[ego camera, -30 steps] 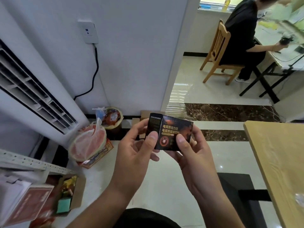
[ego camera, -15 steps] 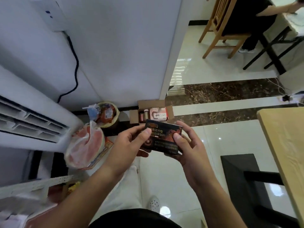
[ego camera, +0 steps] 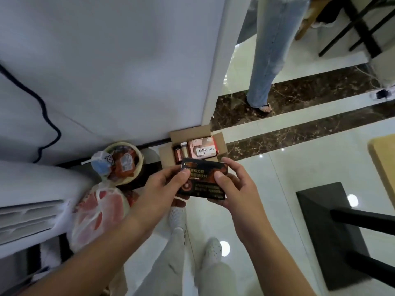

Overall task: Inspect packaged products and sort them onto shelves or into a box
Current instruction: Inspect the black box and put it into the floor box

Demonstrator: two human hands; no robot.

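I hold a small black packet (ego camera: 203, 184) with orange print in both hands, over the floor. My left hand (ego camera: 164, 186) grips its left edge with the thumb on top. My right hand (ego camera: 237, 189) grips its right edge the same way. Just beyond the packet an open cardboard box (ego camera: 220, 142) sits on the floor against the wall. Inside it lie a pink carton with a white label (ego camera: 203, 149) and two small bottles (ego camera: 181, 153).
A round bin (ego camera: 139, 161) full of wrappers and a tied plastic bag (ego camera: 100, 212) stand at the left beside a white air-conditioner unit (ego camera: 32, 199). A person in jeans (ego camera: 267, 60) stands past the wall corner. A black table base (ego camera: 329, 233) and a wooden tabletop (ego camera: 382, 159) are at the right.
My view has tilted down and closer to the floor. The packet, still in both hands, has come lower toward the open cardboard box. A person in jeans has come into view.
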